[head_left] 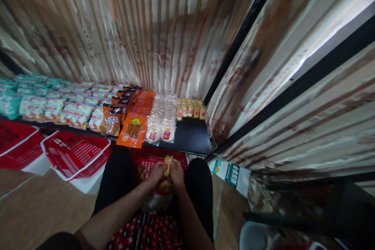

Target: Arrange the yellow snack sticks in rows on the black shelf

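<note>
Between my knees, my left hand (157, 172) and my right hand (177, 172) hold a small yellow snack packet (168, 164) from both sides, fingers closed on it. Below them is a red basket (146, 157) with more yellowish packets (165, 184) in it, partly hidden by my hands. On the black shelf (193, 134) ahead stand rows of similar small yellow packets (190, 110). Left of those lie round white snacks in clear wrap (168, 129), then a flat orange bag (131, 131) of brown sticks.
Orange-black bags (111, 120), white snack bags (76, 115) and green bags (8, 101) fill the shelf's left. Red baskets (77, 152) stand below it. A corrugated curtain (164, 39) and black posts (243, 31) rise behind. A printed bag (233, 175) lies at right.
</note>
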`<state>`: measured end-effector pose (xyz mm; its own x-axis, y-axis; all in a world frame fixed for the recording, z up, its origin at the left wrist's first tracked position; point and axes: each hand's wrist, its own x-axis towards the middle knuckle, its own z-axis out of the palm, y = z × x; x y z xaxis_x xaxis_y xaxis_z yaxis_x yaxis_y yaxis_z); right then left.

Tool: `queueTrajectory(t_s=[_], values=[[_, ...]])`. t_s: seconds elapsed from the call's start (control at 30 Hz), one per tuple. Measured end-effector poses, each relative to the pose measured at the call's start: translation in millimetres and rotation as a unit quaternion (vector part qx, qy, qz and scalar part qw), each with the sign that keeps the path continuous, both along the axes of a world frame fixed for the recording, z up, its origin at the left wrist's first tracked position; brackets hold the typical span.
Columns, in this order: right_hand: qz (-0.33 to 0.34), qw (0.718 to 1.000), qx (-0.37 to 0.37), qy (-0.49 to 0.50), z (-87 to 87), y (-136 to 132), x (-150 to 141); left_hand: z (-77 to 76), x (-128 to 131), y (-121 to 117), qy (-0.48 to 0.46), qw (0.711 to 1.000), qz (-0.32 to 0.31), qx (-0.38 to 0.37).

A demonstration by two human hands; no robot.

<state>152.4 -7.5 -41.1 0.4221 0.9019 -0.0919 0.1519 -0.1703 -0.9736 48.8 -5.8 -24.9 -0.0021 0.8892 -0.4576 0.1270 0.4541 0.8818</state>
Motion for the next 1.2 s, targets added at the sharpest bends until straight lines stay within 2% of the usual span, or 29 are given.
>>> queueTrajectory(t_s=[0.07,0.2,0.43,0.67,0.8,0.97,1.2], values=[[-0.006,1.000,-0.012,0.022,5.3,-2,2,3.2,4,1,-0.018,1.000,-0.003,0.013],[-0.033,0.999,-0.016,-0.013,16.8,-7,4,10.1,10,1,-0.046,0.998,-0.003,0.038],[-0.053,0.998,0.028,-0.026,41.5,-15,2,25.1,17,2,-0.048,0.997,0.004,0.052],[-0.073,0.995,0.053,-0.030,61.4,-17,8,46.8,31,6,-0.115,0.991,0.000,0.064],[-0.069,0.994,0.074,-0.031,73.6,-17,12,56.5,39,9,-0.123,0.990,0.003,0.072],[-0.026,0.994,0.106,0.006,81.4,-11,17,61.8,50,19,-0.139,0.988,0.025,0.065],[-0.044,0.983,0.146,-0.102,91.3,7,41,76.8,68,35,-0.183,0.978,0.042,0.087]])
